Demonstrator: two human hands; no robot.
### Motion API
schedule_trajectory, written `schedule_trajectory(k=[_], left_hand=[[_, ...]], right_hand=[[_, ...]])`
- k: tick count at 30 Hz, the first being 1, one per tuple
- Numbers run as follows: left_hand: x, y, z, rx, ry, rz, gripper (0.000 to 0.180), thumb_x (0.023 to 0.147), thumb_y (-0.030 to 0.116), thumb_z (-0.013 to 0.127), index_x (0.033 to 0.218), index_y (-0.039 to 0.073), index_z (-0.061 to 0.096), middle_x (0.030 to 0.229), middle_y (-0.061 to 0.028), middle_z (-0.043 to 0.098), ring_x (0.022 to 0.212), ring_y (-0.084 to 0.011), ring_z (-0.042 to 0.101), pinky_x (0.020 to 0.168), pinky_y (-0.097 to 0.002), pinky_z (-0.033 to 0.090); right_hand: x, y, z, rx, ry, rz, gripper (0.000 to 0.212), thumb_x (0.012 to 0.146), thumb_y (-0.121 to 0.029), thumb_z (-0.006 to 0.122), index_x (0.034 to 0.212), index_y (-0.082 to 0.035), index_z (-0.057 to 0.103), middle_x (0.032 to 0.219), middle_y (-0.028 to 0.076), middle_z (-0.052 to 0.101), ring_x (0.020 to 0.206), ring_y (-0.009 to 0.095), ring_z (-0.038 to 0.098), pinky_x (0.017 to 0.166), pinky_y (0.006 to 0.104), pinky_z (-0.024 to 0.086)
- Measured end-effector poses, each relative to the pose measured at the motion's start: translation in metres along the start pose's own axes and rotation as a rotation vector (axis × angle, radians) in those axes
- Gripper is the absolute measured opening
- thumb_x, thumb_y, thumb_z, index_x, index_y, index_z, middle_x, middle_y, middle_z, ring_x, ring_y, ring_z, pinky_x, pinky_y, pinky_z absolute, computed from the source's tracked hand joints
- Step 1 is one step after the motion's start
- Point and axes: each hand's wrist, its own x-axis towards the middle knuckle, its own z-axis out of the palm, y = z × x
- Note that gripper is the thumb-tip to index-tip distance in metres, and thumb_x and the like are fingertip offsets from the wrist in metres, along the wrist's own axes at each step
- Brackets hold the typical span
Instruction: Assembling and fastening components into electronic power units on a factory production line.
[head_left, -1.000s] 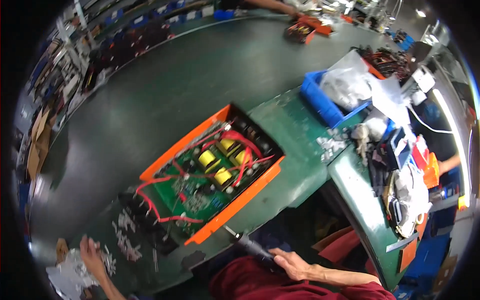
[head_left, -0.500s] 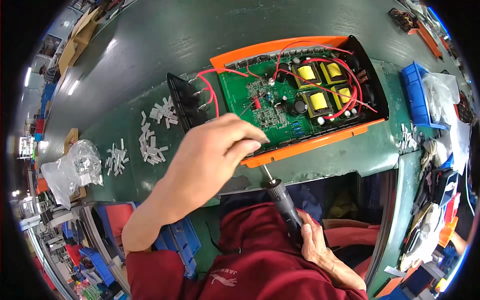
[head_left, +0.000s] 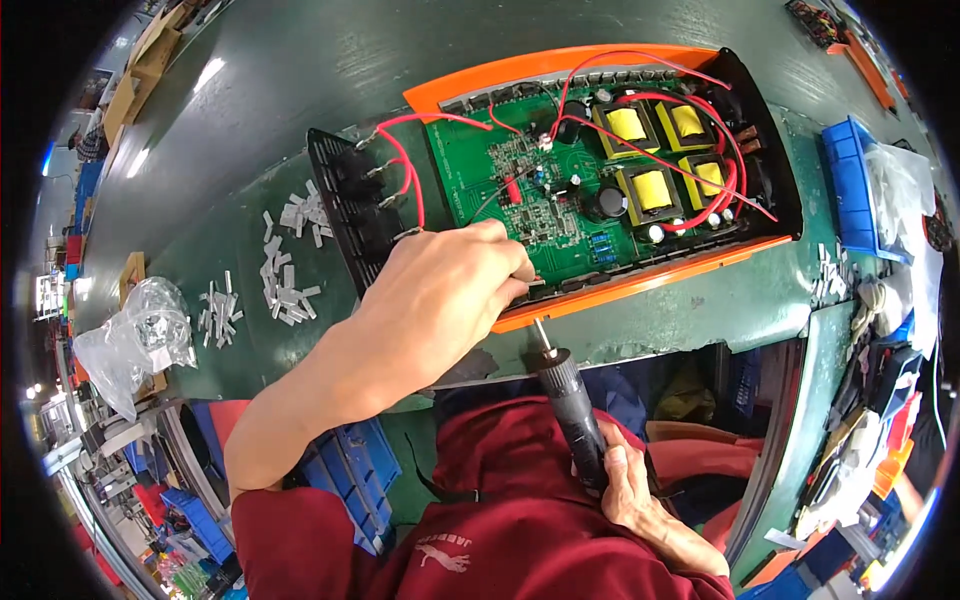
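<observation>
An orange metal casing (head_left: 640,283) lies on the bench, with a green circuit board (head_left: 462,165) inside. Yellow-wrapped transformers (head_left: 653,190) and red wires (head_left: 735,165) fill its right half. My left hand (head_left: 450,285) reaches over the board's near-left corner, thumb and fingers pinched at the near wall; whatever they hold is mostly hidden. Wrapped around a black electric screwdriver (head_left: 572,415), my right hand (head_left: 630,485) keeps it angled upward. Its bit meets the outside of the near orange wall, just below my left fingers. A black end panel (head_left: 345,200) with red leads stands tilted at the casing's left.
Small grey-white sleeves (head_left: 283,285) lie in loose piles on the green bench (head_left: 400,60). A clear plastic bag (head_left: 145,330) sits far left. At right stands a blue bin (head_left: 845,190) with plastic bags. The bench's front edge runs just below the casing.
The view has shifted slightly, so the casing appears higher and larger. My left fingers stay pinched at the near wall, and the screwdriver bit remains against its outside.
</observation>
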Motion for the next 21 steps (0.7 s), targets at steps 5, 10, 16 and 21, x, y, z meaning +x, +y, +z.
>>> schedule_trajectory(k=[5, 10, 16, 21], left_hand=[[-0.001, -0.002, -0.001, 0.001, -0.035, 0.012, 0.010, 0.090, 0.008, 0.068, 0.098, 0.004, 0.071, 0.088, -0.0120, 0.066, 0.081, -0.0341, 0.067, 0.071, -0.0429, 0.053], [-0.004, -0.005, 0.002, -0.055, -0.017, 0.045, 0.011, 0.090, 0.007, 0.067, 0.100, 0.006, 0.071, 0.089, -0.0116, 0.065, 0.082, -0.0334, 0.068, 0.071, -0.0432, 0.054], [-0.003, -0.008, 0.001, -0.043, -0.074, 0.068, 0.021, 0.086, 0.004, 0.067, 0.107, 0.006, 0.071, 0.094, -0.0095, 0.066, 0.086, -0.0315, 0.069, 0.072, -0.0427, 0.055], [-0.016, -0.010, -0.002, -0.022, -0.067, 0.064, 0.020, 0.087, 0.010, 0.060, 0.103, 0.002, 0.068, 0.097, -0.0138, 0.064, 0.093, -0.0352, 0.067, 0.077, -0.0438, 0.054]], right_hand=[[-0.004, -0.007, 0.001, 0.081, -0.048, 0.116, 0.063, 0.109, -0.050, 0.028, 0.142, -0.001, 0.050, 0.087, 0.009, 0.067, 0.076, 0.018, 0.061, 0.072, 0.0343, 0.049], [-0.008, -0.008, 0.007, 0.315, -0.107, 0.167, 0.074, 0.106, -0.061, 0.025, 0.131, 0.003, 0.052, 0.082, 0.005, 0.062, 0.066, 0.012, 0.054, 0.060, 0.0282, 0.043], [-0.007, -0.010, 0.008, 0.352, -0.115, 0.204, 0.077, 0.105, -0.064, 0.025, 0.130, 0.004, 0.052, 0.082, 0.005, 0.063, 0.067, 0.013, 0.056, 0.061, 0.0272, 0.044], [0.002, 0.000, 0.013, 0.353, -0.178, 0.218, 0.080, 0.099, -0.073, 0.028, 0.125, -0.001, 0.053, 0.073, 0.010, 0.063, 0.057, 0.018, 0.058, 0.052, 0.0297, 0.046]])
